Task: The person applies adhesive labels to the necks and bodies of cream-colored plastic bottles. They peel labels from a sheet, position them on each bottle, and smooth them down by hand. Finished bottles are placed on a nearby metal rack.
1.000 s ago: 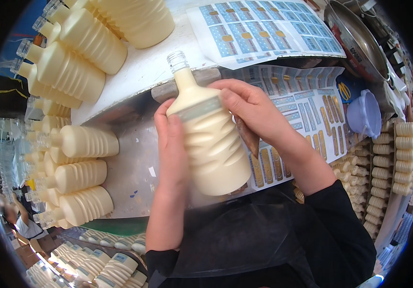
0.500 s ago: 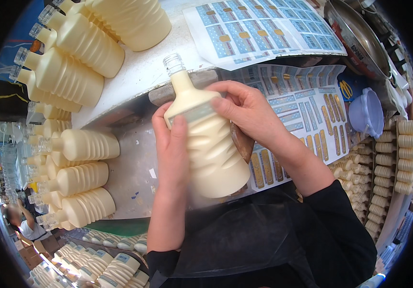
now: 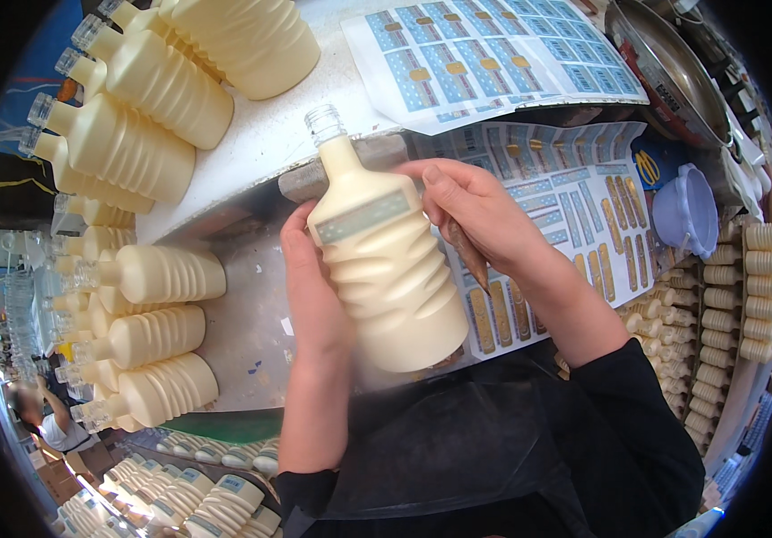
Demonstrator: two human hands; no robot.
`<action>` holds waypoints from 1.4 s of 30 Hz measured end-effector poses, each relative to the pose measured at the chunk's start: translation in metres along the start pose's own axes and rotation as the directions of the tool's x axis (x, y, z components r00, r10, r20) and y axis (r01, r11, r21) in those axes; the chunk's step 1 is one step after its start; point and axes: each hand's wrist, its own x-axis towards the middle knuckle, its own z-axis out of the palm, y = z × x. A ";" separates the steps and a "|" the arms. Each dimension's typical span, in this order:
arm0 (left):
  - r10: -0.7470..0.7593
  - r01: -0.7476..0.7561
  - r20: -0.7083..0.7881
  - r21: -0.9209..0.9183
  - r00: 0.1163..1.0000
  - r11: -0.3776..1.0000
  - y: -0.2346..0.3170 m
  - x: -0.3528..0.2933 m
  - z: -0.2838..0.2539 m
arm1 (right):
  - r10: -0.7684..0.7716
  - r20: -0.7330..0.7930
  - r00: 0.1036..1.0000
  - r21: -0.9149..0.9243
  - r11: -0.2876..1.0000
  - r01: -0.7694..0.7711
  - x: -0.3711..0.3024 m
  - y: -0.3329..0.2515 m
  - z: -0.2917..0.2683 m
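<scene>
A cream bottle [image 3: 395,287] with rippled sides and a clear threaded neck leans away from me, its base toward my apron. My left hand [image 3: 309,282] wraps its left side and supports it. Across the bottle's shoulder lies a pale blue-grey label strip [image 3: 366,216]. My right hand [image 3: 471,211] is closed at the bottle's right edge, thumb raised off the label and some fingers hidden behind the bottle. Out of its palm sticks a thin brown pointed tool [image 3: 468,255], seen nearly edge-on; its exact kind is unclear.
Label sheets [image 3: 457,67] lie on the white ledge, with more sheets [image 3: 538,215] below it. Cream bottles [image 3: 157,327] line the left side. At the right stand a lavender bucket [image 3: 686,211], a metal pan [image 3: 668,67] and stacked bottles. Another person [image 3: 49,417] is far left.
My right thumb has lifted off the strip and the right hand has shifted slightly right. My left thumb has left the bottle's front, exposing the whole strip. The brown tool has turned nearly edge-on.
</scene>
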 end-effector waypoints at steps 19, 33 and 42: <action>0.065 -0.089 0.214 0.106 0.975 0.990 -0.004 -0.021 0.002 | -0.418 -0.016 0.908 -0.613 0.722 0.321 -0.042 0.012 0.015; 0.161 -0.133 -0.015 0.490 0.987 0.862 0.016 -0.039 0.026 | -0.124 -0.029 0.992 -0.140 0.983 0.119 -0.022 0.020 0.000; 0.264 -0.222 0.032 0.639 0.964 0.736 0.013 -0.038 0.020 | -0.018 -0.095 0.995 -0.179 0.984 0.000 -0.027 0.013 0.010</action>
